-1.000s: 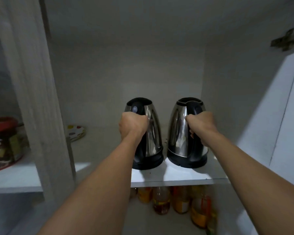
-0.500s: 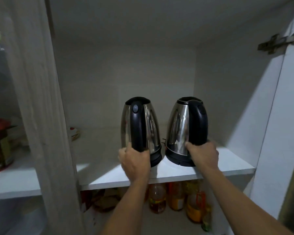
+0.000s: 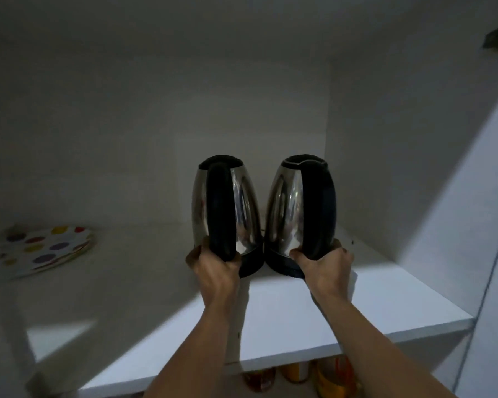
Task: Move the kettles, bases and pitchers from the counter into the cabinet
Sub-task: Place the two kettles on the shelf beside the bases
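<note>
While 2 kettles (image 3: pixel 226 208) stand shelved, hands (image 3: pixel 214 267) grip their bases.

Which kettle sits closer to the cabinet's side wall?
The right kettle, gripped low by the right hand, stands nearest the right side wall; the left kettle is further toward the shelf's middle.

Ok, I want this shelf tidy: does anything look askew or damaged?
Nothing stands out. Both kettles, left and right, stand upright side by side on the shelf, each hand at a kettle's base.
</note>
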Available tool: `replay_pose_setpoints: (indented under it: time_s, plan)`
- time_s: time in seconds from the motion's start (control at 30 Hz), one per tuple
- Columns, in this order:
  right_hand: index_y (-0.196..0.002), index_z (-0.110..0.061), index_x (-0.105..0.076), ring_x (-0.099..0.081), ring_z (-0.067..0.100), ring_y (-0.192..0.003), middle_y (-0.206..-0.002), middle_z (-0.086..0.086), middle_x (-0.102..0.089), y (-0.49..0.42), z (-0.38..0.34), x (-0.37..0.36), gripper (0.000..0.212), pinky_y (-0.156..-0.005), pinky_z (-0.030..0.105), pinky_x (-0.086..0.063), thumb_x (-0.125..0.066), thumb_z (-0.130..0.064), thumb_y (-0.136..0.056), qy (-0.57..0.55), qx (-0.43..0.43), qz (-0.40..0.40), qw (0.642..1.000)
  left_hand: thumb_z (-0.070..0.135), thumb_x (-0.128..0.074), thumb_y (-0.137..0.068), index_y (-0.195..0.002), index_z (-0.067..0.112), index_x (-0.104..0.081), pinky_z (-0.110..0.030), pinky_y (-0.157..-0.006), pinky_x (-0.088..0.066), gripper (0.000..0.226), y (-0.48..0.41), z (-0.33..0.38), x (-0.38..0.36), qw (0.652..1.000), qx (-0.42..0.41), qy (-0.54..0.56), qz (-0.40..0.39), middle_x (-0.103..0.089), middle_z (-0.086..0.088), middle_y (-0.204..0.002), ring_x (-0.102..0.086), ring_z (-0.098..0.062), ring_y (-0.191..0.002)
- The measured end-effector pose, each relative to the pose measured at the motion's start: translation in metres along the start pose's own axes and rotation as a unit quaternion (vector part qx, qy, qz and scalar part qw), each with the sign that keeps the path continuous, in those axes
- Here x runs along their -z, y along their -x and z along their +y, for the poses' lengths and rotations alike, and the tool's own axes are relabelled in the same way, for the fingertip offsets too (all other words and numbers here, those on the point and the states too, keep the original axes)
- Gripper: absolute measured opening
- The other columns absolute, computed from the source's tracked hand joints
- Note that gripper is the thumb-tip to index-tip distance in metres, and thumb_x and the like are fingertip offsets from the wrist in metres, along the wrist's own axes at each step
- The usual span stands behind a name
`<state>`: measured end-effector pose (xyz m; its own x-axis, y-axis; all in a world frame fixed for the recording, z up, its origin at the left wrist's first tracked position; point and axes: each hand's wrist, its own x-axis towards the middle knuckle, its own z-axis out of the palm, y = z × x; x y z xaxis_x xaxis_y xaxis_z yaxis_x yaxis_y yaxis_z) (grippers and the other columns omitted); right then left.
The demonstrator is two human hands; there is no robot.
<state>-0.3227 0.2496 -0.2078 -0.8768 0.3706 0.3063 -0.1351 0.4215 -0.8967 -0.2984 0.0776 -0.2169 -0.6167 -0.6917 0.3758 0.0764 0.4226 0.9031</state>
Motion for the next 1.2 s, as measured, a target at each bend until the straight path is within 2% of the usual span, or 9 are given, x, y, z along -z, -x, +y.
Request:
replay_pose_setpoints:
  time_s: [0.07, 0.17, 0.3, 0.47, 0.77, 0.97, 1.07, 1.13, 1.2]
  plan:
    - [-0.101, -0.011, -0.06, -0.054, 0.021, -0.06, -0.111, 0.012, -0.052, -0.02, 0.003, -0.016, 0.047, -0.065, 0.03, -0.047, -0.086, -0.035, -0.07, -0.013, 0.016, -0.004, 1.0, 0.008, -0.077, -0.068, -0.098, 0.003, -0.064, -0.027, -0.068, -0.047, 0.033, -0.018, -0.005, -0.018, 1.0, -0.006, 0.004, 0.013, -0.064, -0.024, -0.103, -0.064, -0.034, -0.087]
    - [-0.099, -0.016, -0.053, -0.054, 0.018, -0.061, -0.112, 0.009, -0.046, -0.054, 0.007, -0.04, 0.046, -0.07, 0.033, -0.05, -0.084, -0.035, -0.071, -0.03, 0.016, -0.033, 0.999, 0.007, -0.079, -0.068, -0.111, 0.006, -0.065, -0.035, -0.081, -0.055, 0.045, -0.043, -0.009, -0.039, 0.999, 0.01, 0.024, 0.017, -0.061, -0.023, -0.117, -0.065, -0.031, -0.09]
    - [-0.116, -0.009, -0.057, -0.048, 0.024, -0.075, -0.116, 0.01, -0.044, -0.099, 0.011, -0.065, 0.053, -0.076, 0.029, -0.042, -0.084, -0.025, -0.073, -0.04, 0.026, -0.083, 0.995, 0.006, -0.082, -0.067, -0.118, 0.003, -0.064, -0.044, -0.086, -0.056, 0.054, -0.076, -0.02, -0.063, 0.999, -0.014, 0.028, 0.034, -0.061, -0.027, -0.117, -0.065, -0.038, -0.101]
    - [-0.111, -0.009, -0.06, -0.056, 0.024, -0.081, -0.118, 0.016, -0.057, -0.142, 0.016, -0.099, 0.059, -0.083, 0.039, -0.055, -0.089, -0.028, -0.064, -0.055, 0.034, -0.1, 0.993, 0.005, -0.081, -0.069, -0.116, 0.001, -0.062, -0.051, -0.086, -0.056, 0.051, -0.104, -0.031, -0.087, 0.999, -0.024, 0.016, 0.045, -0.063, -0.024, -0.111, -0.061, -0.04, -0.106]
    - [-0.116, -0.005, -0.055, -0.053, 0.021, -0.088, -0.116, 0.011, -0.051, -0.163, 0.015, -0.119, 0.063, -0.085, 0.034, -0.051, -0.089, -0.028, -0.068, -0.052, 0.029, -0.119, 0.991, 0.01, -0.083, -0.07, -0.121, 0.001, -0.06, -0.049, -0.09, -0.056, 0.058, -0.114, -0.031, -0.095, 0.999, -0.007, -0.004, 0.054, -0.058, -0.027, -0.119, -0.064, -0.036, -0.101]
    - [-0.124, 0.005, -0.042, -0.056, 0.036, -0.116, -0.126, 0.021, -0.056, -0.166, 0.02, -0.109, 0.076, -0.084, 0.034, -0.048, -0.089, -0.021, -0.069, 0.018, -0.036, -0.173, 0.984, 0.024, -0.089, -0.059, -0.107, -0.006, -0.058, -0.045, -0.079, -0.058, 0.064, -0.112, -0.019, -0.087, 0.995, 0.078, -0.048, 0.032, -0.06, -0.021, -0.108, -0.063, -0.038, -0.101]
    - [-0.13, 0.006, -0.036, -0.056, 0.036, -0.121, -0.131, 0.022, -0.055, -0.167, 0.013, -0.095, 0.08, -0.088, 0.033, -0.048, -0.086, -0.019, -0.073, 0.034, -0.038, -0.207, 0.977, 0.011, -0.085, -0.068, -0.122, -0.011, -0.041, -0.034, -0.078, -0.051, 0.073, -0.109, -0.012, -0.078, 0.989, 0.124, -0.077, -0.021, -0.055, -0.018, -0.109, -0.059, -0.04, -0.109]
    - [-0.129, 0.006, -0.036, -0.056, 0.037, -0.122, -0.131, 0.022, -0.056, -0.162, 0.013, -0.085, 0.075, -0.092, 0.035, -0.049, -0.083, -0.018, -0.075, 0.046, -0.035, -0.215, 0.975, 0.002, -0.073, -0.079, -0.129, -0.013, -0.032, -0.033, -0.076, -0.046, 0.066, -0.098, -0.012, -0.071, 0.981, 0.153, -0.114, -0.034, -0.055, -0.018, -0.107, -0.059, -0.041, -0.11]
    - [-0.128, 0.005, -0.038, -0.056, 0.037, -0.122, -0.131, 0.023, -0.056, -0.153, 0.017, -0.074, 0.069, -0.097, 0.04, -0.05, -0.08, -0.017, -0.078, 0.056, -0.023, -0.229, 0.972, -0.003, -0.065, -0.081, -0.124, -0.01, -0.036, -0.037, -0.078, -0.046, 0.053, -0.083, -0.009, -0.063, 0.977, 0.156, -0.144, -0.035, -0.058, -0.025, -0.117, -0.058, -0.043, -0.112]
